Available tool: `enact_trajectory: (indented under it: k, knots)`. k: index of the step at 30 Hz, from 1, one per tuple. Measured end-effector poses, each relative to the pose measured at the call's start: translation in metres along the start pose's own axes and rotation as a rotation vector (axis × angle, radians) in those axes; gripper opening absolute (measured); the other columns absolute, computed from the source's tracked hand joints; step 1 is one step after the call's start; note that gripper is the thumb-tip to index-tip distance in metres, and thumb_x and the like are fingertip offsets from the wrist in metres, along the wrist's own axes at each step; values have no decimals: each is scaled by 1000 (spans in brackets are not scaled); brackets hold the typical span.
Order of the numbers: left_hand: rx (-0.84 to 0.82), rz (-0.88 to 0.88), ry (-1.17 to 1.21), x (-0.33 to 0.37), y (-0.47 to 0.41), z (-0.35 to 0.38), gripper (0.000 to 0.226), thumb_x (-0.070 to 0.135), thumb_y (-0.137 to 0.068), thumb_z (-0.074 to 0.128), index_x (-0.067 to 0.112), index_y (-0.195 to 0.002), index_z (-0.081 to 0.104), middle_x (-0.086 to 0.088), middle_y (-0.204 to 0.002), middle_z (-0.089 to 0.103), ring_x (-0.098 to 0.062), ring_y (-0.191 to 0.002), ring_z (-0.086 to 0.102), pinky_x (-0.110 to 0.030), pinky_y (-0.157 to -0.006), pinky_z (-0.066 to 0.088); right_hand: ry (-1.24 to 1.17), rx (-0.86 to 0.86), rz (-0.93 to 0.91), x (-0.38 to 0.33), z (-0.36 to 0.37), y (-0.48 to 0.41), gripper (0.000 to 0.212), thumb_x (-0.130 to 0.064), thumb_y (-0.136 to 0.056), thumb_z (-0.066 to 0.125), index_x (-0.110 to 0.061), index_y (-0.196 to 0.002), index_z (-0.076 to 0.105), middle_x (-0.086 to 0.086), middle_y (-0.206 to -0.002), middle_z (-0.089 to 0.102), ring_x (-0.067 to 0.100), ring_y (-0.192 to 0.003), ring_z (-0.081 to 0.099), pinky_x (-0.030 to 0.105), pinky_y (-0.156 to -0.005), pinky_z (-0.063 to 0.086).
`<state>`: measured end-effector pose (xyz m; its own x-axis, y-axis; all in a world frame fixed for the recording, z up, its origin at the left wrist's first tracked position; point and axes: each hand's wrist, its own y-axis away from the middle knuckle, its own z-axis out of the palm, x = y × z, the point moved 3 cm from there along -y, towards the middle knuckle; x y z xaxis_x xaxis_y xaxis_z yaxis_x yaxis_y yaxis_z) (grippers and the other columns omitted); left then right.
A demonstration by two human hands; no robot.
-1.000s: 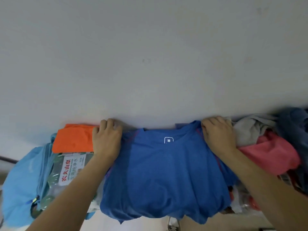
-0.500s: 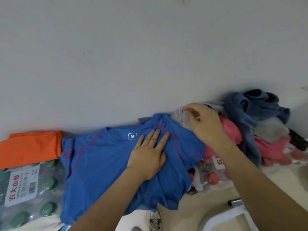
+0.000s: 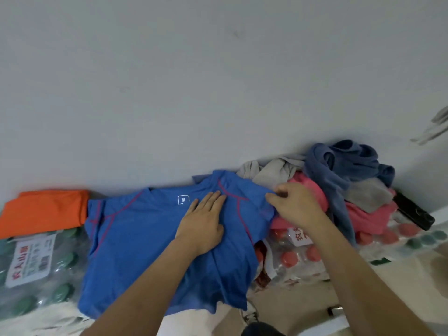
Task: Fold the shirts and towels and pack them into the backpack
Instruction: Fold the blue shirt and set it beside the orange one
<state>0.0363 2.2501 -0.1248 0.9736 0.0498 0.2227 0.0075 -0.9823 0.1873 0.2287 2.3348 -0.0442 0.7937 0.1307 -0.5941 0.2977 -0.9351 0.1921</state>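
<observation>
At the right sleeve of the blue shirt, the right hand had its grip pinched on the sleeve's edge, thumb and fingertips closed on the fabric just beside the pile of loose clothes. The left hand lay flat and released, palm down and fingers together, pressing on the shirt's chest just right of the white size label marked M. The shirt was spread face up against the white wall, neckline toward the wall, with pink-red seams curving from the collar to both sleeves; its lower hem hung rumpled and uneven over the near edge. It rested across shrink-wrapped packs of water bottles: a pack with green caps to the left, its plastic film holding rows of bottles under a white label with red print, and a pack with red caps to the right, also wrapped in clear film and partly covered by cloth. On the green-capped pack, touching the shirt's left sleeve, sat a folded orange garment. The pile on the right was unfolded: a pink piece at the bottom, grey pieces against the wall and further right, and a dark blue towel-like cloth heaped on top. A black oblong object lay beyond the pile, near the wall. No backpack could be made out with certainty.
</observation>
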Motion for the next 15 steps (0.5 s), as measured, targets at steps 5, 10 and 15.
enact_trajectory:
  k: [5, 10, 15]
  knots:
    - [-9, -86, 109, 8, -5, -7, 85, 16, -76, 50, 21, -151, 10, 5, -159, 8, -11, -146, 2, -38, -118, 3, -387, -162, 71, 3, -13, -27, 27, -13, -92, 56, -10, -68, 44, 8, -60, 36, 9, -42, 32, 17, -37, 27]
    - [292, -163, 410, 58, 11, -37, 68, 25, -74, 47, 19, -141, 39, 3, -138, 46, -16, -128, 39, -32, -107, 33, -494, -177, 9, 2, 0, -43, 10, -5, -88, 57, -15, -86, 60, 8, -81, 61, 18, -67, 55, 28, -53, 41]
    - [339, -381, 1004, 117, 6, -43, 92, 65, -67, 63, 39, -144, 18, 23, -133, 47, 7, -118, 47, -23, -98, 43, -578, -453, -56, -16, 12, -48, 34, 0, -91, 45, -24, -109, 63, 8, -82, 62, 19, -56, 58, 26, -51, 45]
